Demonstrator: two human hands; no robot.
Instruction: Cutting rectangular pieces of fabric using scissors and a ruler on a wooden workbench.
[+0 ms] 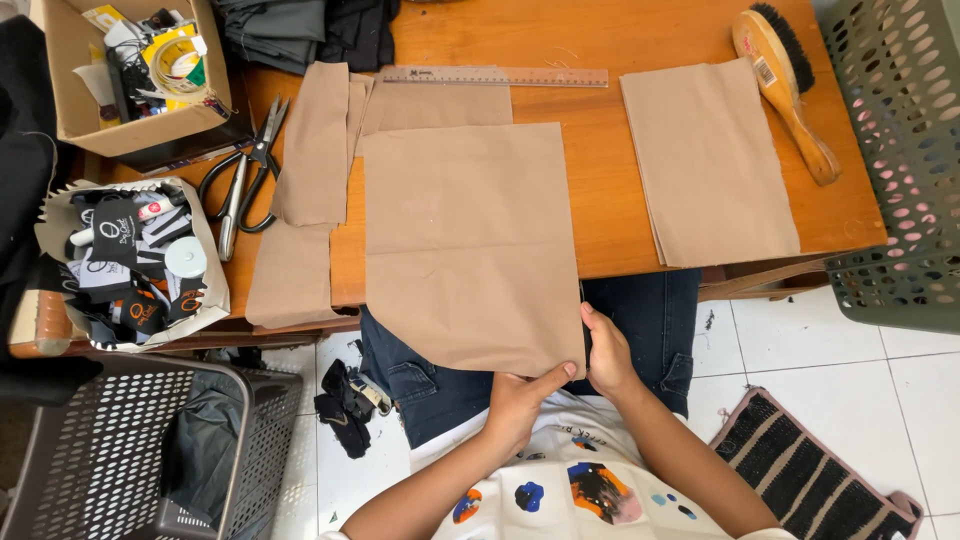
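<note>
A large tan fabric piece (468,240) lies on the wooden table (600,180) and hangs over its near edge onto my lap. My left hand (518,405) pinches the cloth's near right corner, thumb on top. My right hand (606,350) grips the same corner along the right edge, fingers curled around it. Both hands touch each other at that corner, over my dark jeans.
More tan pieces lie at the left (312,150) and right (712,165). A metal ruler (495,76), black scissors (245,175) and a wooden brush (785,85) rest on the table. A cardboard box (90,120), a bag of labels (130,260), and plastic baskets at left (120,440) and right (900,150) surround it.
</note>
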